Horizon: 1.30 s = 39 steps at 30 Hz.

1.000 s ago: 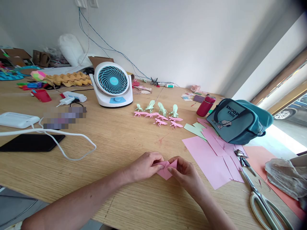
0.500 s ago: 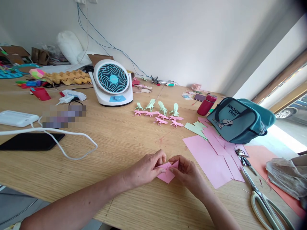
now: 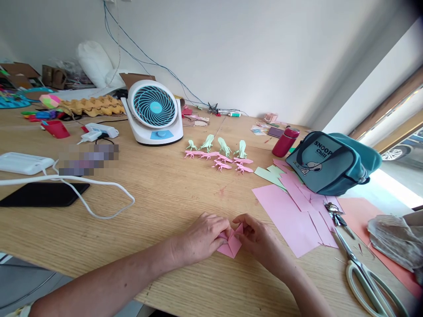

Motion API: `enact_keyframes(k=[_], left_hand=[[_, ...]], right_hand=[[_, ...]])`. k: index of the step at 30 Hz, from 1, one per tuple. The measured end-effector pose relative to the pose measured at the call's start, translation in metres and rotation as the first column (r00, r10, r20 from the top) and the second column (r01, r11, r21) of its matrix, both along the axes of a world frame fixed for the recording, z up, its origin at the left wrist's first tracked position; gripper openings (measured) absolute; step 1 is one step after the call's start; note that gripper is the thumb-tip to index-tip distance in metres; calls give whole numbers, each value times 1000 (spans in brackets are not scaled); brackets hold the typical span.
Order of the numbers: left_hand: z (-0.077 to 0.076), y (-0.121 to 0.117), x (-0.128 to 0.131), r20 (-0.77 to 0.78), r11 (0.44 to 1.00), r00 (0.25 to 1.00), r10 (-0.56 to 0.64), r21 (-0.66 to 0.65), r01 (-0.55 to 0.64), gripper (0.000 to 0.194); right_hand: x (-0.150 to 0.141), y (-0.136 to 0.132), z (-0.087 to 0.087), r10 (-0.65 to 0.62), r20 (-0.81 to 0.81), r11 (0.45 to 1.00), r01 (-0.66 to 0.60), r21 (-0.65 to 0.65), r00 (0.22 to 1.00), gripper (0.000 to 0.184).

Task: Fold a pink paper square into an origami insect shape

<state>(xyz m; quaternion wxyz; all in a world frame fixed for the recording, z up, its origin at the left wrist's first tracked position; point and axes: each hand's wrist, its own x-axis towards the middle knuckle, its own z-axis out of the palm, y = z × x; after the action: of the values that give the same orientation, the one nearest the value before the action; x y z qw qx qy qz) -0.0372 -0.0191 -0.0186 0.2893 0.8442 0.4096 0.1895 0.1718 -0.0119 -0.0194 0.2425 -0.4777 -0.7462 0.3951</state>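
A small folded piece of pink paper (image 3: 233, 247) is between my two hands, close to the table's front edge. My left hand (image 3: 209, 233) pinches its left side, thumb and fingers together. On the right side, the thumb and forefinger of my right hand (image 3: 255, 235) grip a raised pointed flap. Crease lines meet near the paper's middle. Beyond my hands stand several folded pink paper insects (image 3: 222, 164) and several pale green ones (image 3: 224, 146), in rows.
Pink sheets (image 3: 286, 218) and green strips (image 3: 272, 176) lie at right, near large scissors (image 3: 366, 277), a teal bag (image 3: 330, 163) and a red bottle (image 3: 286, 142). A fan (image 3: 155, 112) stands at the back. White cable (image 3: 128, 198) and a black pad (image 3: 42, 194) lie left.
The left fingers have moved forward over the paper and press on its left half. The paper has turned slightly and sits a little lower. My right hand stays on its flap.
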Motion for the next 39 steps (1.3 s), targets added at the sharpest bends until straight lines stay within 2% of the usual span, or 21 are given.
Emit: enact_keyframes(k=[4,8,13,17,21,23,27,32,35,39], left_hand=[[-2,-3,2,-35,991,999,16,133,-12,10],[-7,-9,5,-107,959,993,-44,275,71,7],[-12,-18,4,-212,891,977,-30,437,123,16],[-12,-24,-2,-273,826,961,-32,534,180,24],[-11,-28,-5,-306,752,951,-46,616,235,22],[-12,-29,-5,-308,739,950,-48,629,241,20],[-13,-30,-3,-288,776,956,-61,589,227,16],[-14,-30,0,-302,816,952,-41,539,206,24],[-11,-29,2,-264,861,965,-13,488,144,33],[-7,-27,1,-149,912,988,-37,399,94,39]], right_hand=[[1,0,1,6,56,1000,-7,4,998,15],[2,2,-3,-6,79,999,2,54,997,17],[4,6,-6,-15,77,998,10,65,997,18],[6,7,-2,-18,54,1000,17,6,998,20],[10,9,-1,8,19,999,-7,-37,1000,19],[13,10,-2,38,-1,997,-38,-69,999,19],[17,11,-4,92,-29,987,-95,-131,995,11],[18,4,3,97,-34,987,-101,-129,995,10],[16,-3,12,114,29,992,-113,-57,993,16],[12,-12,18,158,116,984,-166,67,981,21]])
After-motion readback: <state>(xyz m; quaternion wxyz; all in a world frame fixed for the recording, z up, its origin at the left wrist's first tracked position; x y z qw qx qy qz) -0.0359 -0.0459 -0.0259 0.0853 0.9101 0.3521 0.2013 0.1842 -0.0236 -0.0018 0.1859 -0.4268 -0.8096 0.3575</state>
